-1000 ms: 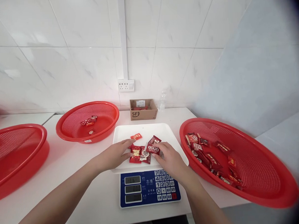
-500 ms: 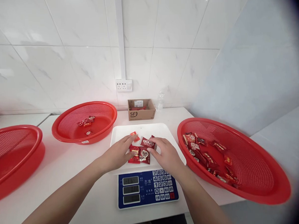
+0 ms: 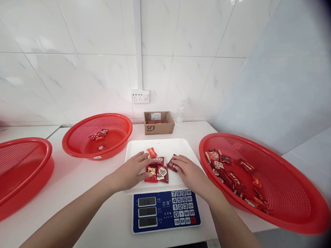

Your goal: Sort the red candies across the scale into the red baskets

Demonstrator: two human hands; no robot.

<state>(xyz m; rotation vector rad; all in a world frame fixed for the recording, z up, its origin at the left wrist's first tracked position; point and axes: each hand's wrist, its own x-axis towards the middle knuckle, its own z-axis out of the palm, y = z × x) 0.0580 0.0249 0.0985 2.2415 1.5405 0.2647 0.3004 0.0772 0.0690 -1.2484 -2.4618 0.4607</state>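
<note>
Labels first. On the blue scale panel (image 3: 165,211) I read 志准 and a keypad (image 3: 182,207) with digits 0 to 9, its bottom row ending in a red key. The three display windows (image 3: 147,211) carry faint characters, perhaps a minus sign and letters in the top one; too dim to record. The cardboard box (image 3: 159,129) at the back is marked SF and has a white label, its print too small. One cream-and-maroon packet (image 3: 162,173) bears the letters UGAR along its edge.

Grip: my right hand (image 3: 191,174) is narrow, thumb and fingers closed on the end of a dark red packet (image 3: 172,163), tilted above the white pan (image 3: 177,145). My left hand (image 3: 133,171) is spread, thumb well away from the fingers; the thumb tip lies over a red-and-gold packet (image 3: 151,174), fingertips beside a small orange-red packet (image 3: 152,152). A maroon packet (image 3: 159,160) lies across the tops of the lower two.

Edges: white pan surface shows between the packets and the far rim, and there is room between my hands. On the right, the pan's edge runs close to the right red basket (image 3: 292,192), my forearm near its rim. The far left red basket (image 3: 112,152) stands near the pan's left corner.
</note>
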